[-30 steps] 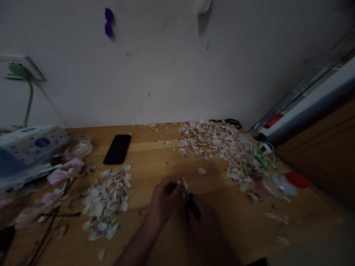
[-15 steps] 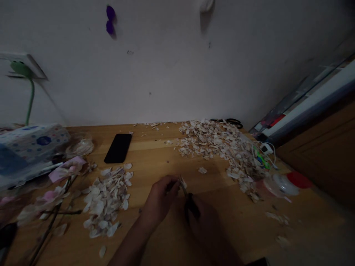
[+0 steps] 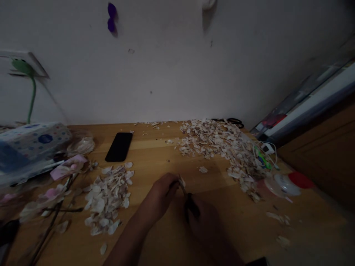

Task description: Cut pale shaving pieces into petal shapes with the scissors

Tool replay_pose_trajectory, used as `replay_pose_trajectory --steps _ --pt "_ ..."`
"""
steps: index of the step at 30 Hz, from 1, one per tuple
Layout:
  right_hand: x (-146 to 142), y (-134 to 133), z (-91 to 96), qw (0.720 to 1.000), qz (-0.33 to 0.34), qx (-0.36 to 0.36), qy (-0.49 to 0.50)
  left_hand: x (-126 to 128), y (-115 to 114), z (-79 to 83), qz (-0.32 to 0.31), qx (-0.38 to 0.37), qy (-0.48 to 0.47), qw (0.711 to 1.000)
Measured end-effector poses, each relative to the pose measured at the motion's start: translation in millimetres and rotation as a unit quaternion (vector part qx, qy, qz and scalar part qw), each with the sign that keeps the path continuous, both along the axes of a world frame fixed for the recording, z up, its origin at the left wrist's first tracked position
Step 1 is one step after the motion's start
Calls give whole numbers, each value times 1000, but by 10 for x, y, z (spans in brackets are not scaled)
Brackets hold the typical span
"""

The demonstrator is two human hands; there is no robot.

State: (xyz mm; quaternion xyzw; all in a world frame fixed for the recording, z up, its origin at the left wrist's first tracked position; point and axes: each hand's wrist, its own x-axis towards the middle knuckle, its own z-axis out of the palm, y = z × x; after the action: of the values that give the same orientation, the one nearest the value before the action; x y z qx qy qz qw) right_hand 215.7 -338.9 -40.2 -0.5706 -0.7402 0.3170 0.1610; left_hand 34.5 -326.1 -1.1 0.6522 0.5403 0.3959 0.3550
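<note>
My right hand [image 3: 205, 218] is wrapped round the dark handles of a pair of scissors [image 3: 190, 207], whose blades point up and left. My left hand [image 3: 162, 192] pinches a small pale flake [image 3: 182, 182], which lies against the blade tips; whether it is a petal or a shell I cannot tell. Left of my left hand spreads a pile of whitish, rounded flakes [image 3: 107, 199]. Beyond my hands, toward the wall and right, lies a larger heap of smaller, broken pale pieces [image 3: 213, 136]. One loose piece [image 3: 203, 169] rests between the heap and my hands.
A black phone [image 3: 119, 147] lies at the back left. Farther left are a dotted tissue pack [image 3: 55, 135] and a twig with pink-centred flowers [image 3: 54, 193]. A clear jar with a red lid [image 3: 301, 180], a white cable [image 3: 274, 151] and other scissors [image 3: 235, 122] are at right.
My left hand has shifted slightly up and left, still pinching the flake at the blades. The right hand with the scissors is nearly unmoved. The camera view has tilted a little.
</note>
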Motion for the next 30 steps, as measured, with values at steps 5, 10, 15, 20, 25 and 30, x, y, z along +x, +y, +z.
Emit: replay_pose_trajectory --steps 5,10,15,20,25,30 --pt "10 -2 -38 1000 1 2 9 -46 16 42 -34 -1 27 999" --pt "17 10 -69 1000 3 9 6 -72 18 48 -29 4 32 999" --pt "52 23 -102 998 -5 7 58 -38 37 25 12 -56 -44 997" --pt "125 44 -157 949 -200 21 245 48 77 -136 88 -200 -339 915" --pt "188 27 -175 897 -305 43 317 103 114 -277 139 -265 -492 817" --pt "0 183 -50 966 -18 29 255 -125 100 -93 227 -175 -309 907"
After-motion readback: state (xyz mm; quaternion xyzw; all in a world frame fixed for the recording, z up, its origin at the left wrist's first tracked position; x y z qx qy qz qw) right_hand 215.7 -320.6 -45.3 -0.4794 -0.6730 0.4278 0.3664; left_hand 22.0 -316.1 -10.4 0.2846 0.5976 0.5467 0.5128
